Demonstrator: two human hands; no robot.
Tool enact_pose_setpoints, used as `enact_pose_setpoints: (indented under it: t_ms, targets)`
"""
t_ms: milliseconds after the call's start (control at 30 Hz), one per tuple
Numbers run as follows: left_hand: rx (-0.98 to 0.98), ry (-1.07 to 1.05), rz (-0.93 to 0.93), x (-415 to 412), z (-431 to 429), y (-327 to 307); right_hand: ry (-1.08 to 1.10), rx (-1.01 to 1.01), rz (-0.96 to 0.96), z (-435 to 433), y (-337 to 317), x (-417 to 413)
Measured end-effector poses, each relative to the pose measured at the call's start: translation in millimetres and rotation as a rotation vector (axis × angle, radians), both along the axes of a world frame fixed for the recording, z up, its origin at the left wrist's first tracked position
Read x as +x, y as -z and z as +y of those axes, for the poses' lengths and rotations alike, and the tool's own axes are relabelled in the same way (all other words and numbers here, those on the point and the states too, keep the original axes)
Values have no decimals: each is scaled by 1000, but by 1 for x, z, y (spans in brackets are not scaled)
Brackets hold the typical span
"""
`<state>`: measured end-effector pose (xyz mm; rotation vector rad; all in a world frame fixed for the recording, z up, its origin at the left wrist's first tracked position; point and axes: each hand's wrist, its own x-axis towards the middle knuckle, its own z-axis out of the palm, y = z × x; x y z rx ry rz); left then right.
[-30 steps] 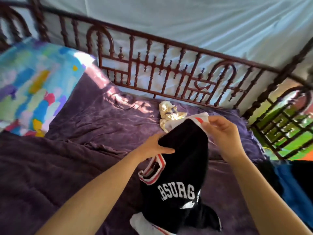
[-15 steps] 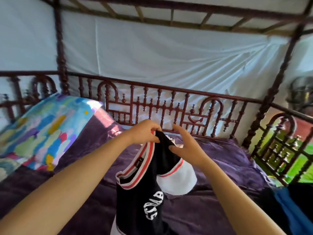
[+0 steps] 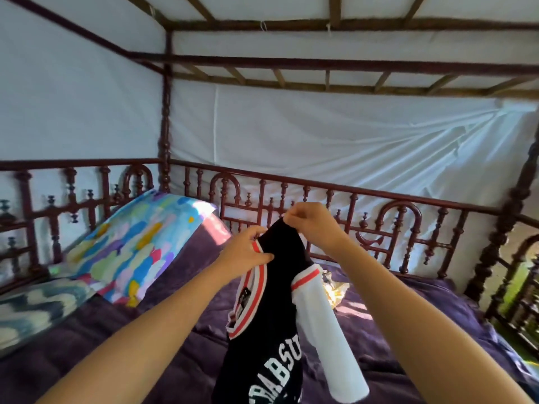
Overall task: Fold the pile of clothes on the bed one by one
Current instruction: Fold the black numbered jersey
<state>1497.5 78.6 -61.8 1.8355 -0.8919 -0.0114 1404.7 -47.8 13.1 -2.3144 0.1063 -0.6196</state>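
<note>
Hands work close together at the top of a black shirt (image 3: 277,301): the left hand (image 3: 248,252) grips the striped collar (image 3: 256,275), thumb across the trim, and the right hand (image 3: 313,225) pinches the shoulder just above it. The shirt hangs below both, over the bed (image 3: 175,330), one white sleeve (image 3: 329,330) dangling under the right wrist. This looks like the opening-out step. The next move probably calls for sliding the hands apart to the two shoulders, then laying the shirt flat below. The hem runs off the frame, the lettering reads only in part, the other sleeve is hidden, and a pale cloth (image 3: 339,290) beyond the sleeve is half covered.
</note>
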Motion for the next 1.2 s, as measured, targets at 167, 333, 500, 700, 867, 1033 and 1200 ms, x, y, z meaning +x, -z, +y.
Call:
enact_pose_setpoints:
  t_ms: [167, 333, 500, 700, 867, 1033, 1200]
  targets:
    - [-15, 136, 151, -2, -4, 32, 167, 1, -260, 9, -54, 4]
    - [80, 194, 112, 19, 5, 53, 386, 70, -514, 0, -105, 2]
    - [50, 187, 158, 62, 32, 47, 609, 199, -583, -34, -109, -19]
    - [-201, 387, 592, 107, 69, 28, 765, 272, -550, -56, -80, -39]
    - [-452, 402, 650, 129, 79, -5, 751, 304, -563, -56, -69, -47]
    - [-580, 147, 307, 148, 87, -42, 731, 188, -601, -59, -52, -53]
    - [-504, 58, 71, 151, 81, -36, 765, 81, -410, -75, -15, -55]
